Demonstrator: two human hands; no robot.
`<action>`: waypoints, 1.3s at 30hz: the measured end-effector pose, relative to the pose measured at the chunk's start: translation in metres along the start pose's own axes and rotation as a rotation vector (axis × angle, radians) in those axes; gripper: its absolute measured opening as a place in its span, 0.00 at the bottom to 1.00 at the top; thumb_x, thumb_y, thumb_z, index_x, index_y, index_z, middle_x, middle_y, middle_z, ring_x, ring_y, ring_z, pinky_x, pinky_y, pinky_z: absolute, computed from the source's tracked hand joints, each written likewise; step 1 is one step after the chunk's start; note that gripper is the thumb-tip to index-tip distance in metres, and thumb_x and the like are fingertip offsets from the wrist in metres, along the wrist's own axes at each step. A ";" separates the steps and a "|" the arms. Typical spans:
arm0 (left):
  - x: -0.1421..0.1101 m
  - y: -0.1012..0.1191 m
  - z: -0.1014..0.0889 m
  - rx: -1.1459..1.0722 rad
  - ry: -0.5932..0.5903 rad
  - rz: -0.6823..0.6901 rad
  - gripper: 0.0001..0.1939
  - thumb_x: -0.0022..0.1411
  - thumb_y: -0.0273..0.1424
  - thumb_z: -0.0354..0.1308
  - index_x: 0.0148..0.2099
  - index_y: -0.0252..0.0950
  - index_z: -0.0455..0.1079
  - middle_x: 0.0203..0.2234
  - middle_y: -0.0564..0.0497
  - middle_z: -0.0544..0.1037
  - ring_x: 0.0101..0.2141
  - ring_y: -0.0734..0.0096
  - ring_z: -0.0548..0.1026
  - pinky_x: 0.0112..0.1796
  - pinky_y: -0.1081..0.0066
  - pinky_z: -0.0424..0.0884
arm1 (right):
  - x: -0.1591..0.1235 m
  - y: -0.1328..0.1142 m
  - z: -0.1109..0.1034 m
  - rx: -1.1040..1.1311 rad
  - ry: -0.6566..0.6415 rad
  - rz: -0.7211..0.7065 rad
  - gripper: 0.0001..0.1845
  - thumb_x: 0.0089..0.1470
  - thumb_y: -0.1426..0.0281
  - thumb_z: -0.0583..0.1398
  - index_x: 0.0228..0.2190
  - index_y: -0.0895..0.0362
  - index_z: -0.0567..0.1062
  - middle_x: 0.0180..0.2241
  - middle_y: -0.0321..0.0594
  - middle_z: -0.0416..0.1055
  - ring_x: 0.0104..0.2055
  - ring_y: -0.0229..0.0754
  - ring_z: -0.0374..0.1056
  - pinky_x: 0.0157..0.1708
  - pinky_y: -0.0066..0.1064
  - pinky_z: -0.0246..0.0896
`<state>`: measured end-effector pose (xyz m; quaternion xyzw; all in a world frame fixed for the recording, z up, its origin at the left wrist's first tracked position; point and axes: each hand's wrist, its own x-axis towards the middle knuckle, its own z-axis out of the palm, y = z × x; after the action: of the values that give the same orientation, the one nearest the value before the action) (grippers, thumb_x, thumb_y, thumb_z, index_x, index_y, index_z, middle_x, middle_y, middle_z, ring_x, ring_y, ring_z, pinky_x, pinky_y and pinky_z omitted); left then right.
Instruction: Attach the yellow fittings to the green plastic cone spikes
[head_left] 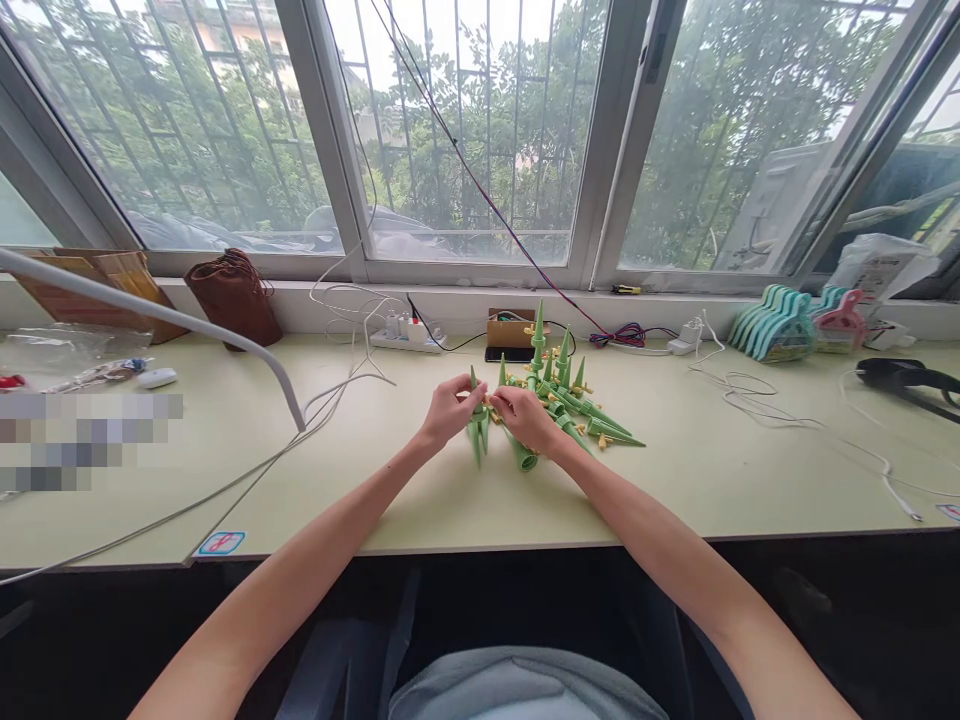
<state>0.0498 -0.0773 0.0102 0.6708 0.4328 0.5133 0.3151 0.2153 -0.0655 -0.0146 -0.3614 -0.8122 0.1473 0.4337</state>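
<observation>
My left hand [452, 408] is closed around a green plastic plant watering spike [474, 378] whose tip points up. Its thumb and fingers pinch near a small orange-yellow part between the two hands. My right hand [523, 414] is also closed, fingertips pressed together at that part; what exactly they grip is too small to make out. Below the left hand, several green spikes [481, 440] point downward. A green tube-shaped spike [527, 460] lies under the right hand, its open end facing me. Just beyond, a pile of green spikes [592, 408] with yellow valves [603, 441] lies and stands on the table.
Behind the pile stand a dark phone [508, 354] and a small cardboard box [513, 328]. A power strip [409, 342] and cables [765, 395] lie along the window side. Teal hangers [772, 325] and headphones [911, 380] are at right, a brown pouch [233, 300] at left.
</observation>
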 end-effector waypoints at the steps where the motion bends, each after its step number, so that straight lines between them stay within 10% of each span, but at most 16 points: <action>1: 0.000 0.000 0.000 -0.004 -0.002 0.002 0.19 0.56 0.48 0.61 0.31 0.34 0.72 0.22 0.51 0.73 0.24 0.73 0.71 0.22 0.76 0.68 | 0.000 0.000 0.000 -0.005 0.000 0.004 0.19 0.64 0.65 0.50 0.21 0.56 0.62 0.21 0.34 0.61 0.25 0.36 0.54 0.28 0.28 0.49; 13: 0.002 0.001 0.000 0.001 0.041 0.010 0.18 0.57 0.46 0.60 0.31 0.34 0.71 0.21 0.52 0.72 0.23 0.73 0.70 0.21 0.76 0.66 | -0.002 -0.006 -0.004 0.047 0.002 -0.024 0.07 0.61 0.65 0.56 0.35 0.57 0.70 0.26 0.35 0.67 0.27 0.37 0.59 0.31 0.28 0.54; 27: -0.001 0.003 0.000 -0.021 0.009 -0.001 0.18 0.56 0.45 0.61 0.32 0.33 0.72 0.21 0.53 0.71 0.21 0.76 0.68 0.21 0.76 0.66 | -0.002 -0.005 -0.004 0.017 -0.048 0.017 0.21 0.64 0.61 0.51 0.21 0.56 0.60 0.19 0.31 0.59 0.23 0.34 0.51 0.26 0.28 0.46; 39: 0.000 0.002 0.001 -0.006 0.011 -0.005 0.18 0.57 0.46 0.60 0.32 0.34 0.71 0.20 0.53 0.71 0.20 0.76 0.67 0.20 0.76 0.64 | -0.001 -0.002 -0.001 0.040 -0.005 -0.018 0.12 0.60 0.67 0.56 0.25 0.57 0.67 0.22 0.33 0.63 0.25 0.35 0.54 0.28 0.27 0.49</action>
<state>0.0513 -0.0782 0.0113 0.6659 0.4345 0.5176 0.3160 0.2159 -0.0678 -0.0135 -0.3448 -0.8135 0.1604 0.4400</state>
